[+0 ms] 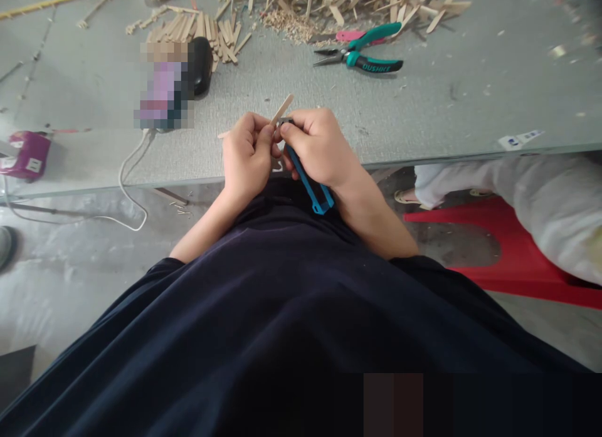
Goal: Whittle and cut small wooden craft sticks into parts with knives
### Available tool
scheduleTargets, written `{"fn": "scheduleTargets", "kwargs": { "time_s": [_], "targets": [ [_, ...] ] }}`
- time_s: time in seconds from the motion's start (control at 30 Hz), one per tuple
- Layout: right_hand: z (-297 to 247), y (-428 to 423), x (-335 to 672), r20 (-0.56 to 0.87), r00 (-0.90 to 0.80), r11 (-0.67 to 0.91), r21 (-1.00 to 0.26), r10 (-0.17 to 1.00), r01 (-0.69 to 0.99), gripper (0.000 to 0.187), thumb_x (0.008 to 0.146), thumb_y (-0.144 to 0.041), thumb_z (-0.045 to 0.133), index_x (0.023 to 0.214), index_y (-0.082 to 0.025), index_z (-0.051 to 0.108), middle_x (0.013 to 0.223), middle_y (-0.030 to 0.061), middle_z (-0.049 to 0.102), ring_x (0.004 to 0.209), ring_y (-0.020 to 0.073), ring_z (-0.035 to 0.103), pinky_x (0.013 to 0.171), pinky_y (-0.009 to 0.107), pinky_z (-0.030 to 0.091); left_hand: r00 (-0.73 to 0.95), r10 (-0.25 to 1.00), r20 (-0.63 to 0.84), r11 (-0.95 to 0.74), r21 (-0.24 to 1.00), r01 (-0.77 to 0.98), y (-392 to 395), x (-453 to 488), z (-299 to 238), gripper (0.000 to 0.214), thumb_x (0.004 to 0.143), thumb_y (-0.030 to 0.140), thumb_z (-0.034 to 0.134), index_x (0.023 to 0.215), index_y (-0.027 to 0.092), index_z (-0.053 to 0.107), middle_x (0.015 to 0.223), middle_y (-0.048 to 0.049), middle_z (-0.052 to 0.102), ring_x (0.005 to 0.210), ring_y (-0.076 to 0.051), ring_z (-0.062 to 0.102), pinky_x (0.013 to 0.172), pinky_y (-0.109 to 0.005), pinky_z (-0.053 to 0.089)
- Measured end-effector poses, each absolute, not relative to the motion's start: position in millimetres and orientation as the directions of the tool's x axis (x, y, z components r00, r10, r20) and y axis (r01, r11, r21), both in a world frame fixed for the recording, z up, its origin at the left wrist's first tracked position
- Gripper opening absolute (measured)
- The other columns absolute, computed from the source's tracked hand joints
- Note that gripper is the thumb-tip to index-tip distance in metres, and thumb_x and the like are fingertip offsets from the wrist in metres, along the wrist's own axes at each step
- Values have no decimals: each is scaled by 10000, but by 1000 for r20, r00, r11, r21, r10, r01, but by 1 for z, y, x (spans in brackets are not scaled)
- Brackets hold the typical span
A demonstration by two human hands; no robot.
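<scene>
Left hand (247, 153) pinches wooden stick (283, 108); right hand (320, 142) grips blue-handled tool (306, 181), near edge of bench (437, 105).

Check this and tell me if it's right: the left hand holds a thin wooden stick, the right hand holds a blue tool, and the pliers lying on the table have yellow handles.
Wrong on the handle colour: the head view shows the pliers with green and black handles. The left hand does hold the wooden stick, and the right hand the blue tool.
</scene>
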State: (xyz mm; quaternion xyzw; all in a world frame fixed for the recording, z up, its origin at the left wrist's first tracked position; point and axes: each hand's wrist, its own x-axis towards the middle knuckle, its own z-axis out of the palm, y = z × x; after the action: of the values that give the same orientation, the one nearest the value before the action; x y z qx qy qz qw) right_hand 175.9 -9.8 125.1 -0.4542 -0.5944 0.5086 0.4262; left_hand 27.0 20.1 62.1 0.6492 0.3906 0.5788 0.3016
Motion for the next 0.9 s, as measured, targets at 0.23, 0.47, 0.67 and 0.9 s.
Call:
{"fn": "scheduleTargets", "kwargs": {
  "time_s": [0.23, 0.47, 0.67, 0.9],
  "targets": [
    [130, -9, 174, 25, -205, 65, -980, 978, 191, 367, 1054, -102, 491, 715, -221, 564, 488, -44, 546, 372, 103, 486, 345, 247, 357, 29, 846, 532, -524, 821, 228, 19, 26, 65, 207, 1030, 297, 660, 841, 232, 604, 645, 62, 632, 560, -78, 626, 572, -241, 461],
    [131, -8, 179, -8, -251, 42, -980, 968, 193, 368, 1069, -118, 467, 726, -214, 559, 516, -15, 575, 419, 105, 465, 410, 262, 385, 81, 834, 546, -551, 818, 163, 24, 24, 64, 321, 1032, 455, 668, 832, 211, 608, 614, 52, 587, 501, -81, 610, 495, -218, 445],
    [123, -6, 186, 17, -311, 52, -993, 950, 104, 355, 1094, -324, 585, 755, -224, 558, 532, -30, 570, 402, 90, 455, 399, 250, 384, 167, 840, 517, -536, 839, 98, 30, 18, 63, 366, 1032, 523, 656, 851, 208, 604, 604, 48, 555, 486, -87, 614, 470, -220, 471],
    [121, -6, 187, 36, -323, 70, -993, 946, 94, 322, 1082, -304, 527, 772, -227, 563, 543, -31, 567, 399, 102, 467, 409, 243, 402, 222, 863, 454, -471, 881, 30, 38, 15, 59, 463, 997, 656, 646, 874, 210, 634, 567, 51, 548, 371, -52, 471, 392, -196, 372]
  ]
}}
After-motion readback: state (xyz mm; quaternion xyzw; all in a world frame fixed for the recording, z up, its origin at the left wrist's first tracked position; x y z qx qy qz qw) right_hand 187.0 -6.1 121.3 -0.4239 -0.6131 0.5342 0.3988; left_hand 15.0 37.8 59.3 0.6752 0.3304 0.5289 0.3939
